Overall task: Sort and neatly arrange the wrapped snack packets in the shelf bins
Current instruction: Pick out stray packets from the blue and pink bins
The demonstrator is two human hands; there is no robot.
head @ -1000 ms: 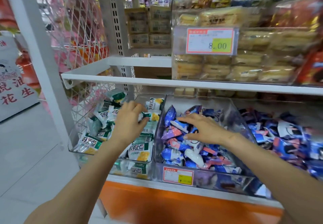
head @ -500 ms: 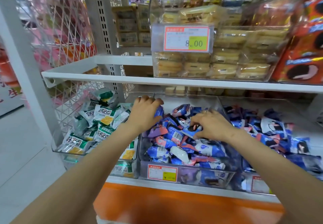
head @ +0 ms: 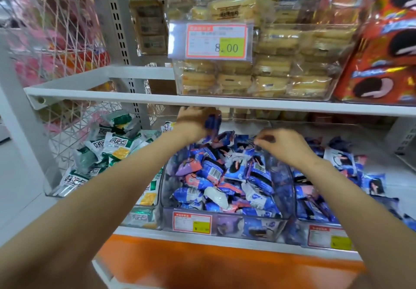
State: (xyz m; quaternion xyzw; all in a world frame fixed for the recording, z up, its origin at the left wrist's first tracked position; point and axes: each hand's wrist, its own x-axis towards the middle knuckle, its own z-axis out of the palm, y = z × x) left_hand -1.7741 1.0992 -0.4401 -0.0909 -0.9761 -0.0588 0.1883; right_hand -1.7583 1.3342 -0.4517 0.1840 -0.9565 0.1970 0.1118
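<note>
A clear middle bin point(head: 225, 225) holds a heap of blue and pink snack packets point(head: 216, 176). My left hand point(head: 193, 122) is raised at the back of this bin, just under the upper shelf, and grips a blue packet point(head: 212, 123). My right hand point(head: 281, 144) hovers over the rear right of the heap with curled fingers pinching a dark packet point(head: 258, 145). The left bin point(head: 51, 189) holds green and white packets point(head: 112, 144). More blue packets point(head: 342, 162) lie in the right bin point(head: 328, 239).
The white upper shelf point(head: 247, 104) hangs close above the bins and carries a clear box of yellow cakes point(head: 258, 74) with an 8.00 price tag point(head: 217, 41) and red cookie bags point(head: 382, 63). A white wire mesh point(head: 56, 41) closes the left side.
My left hand has risen from the bin divider to the back of the middle bin, lifting a blue packet. My right hand has shifted right and further back over the heap.
</note>
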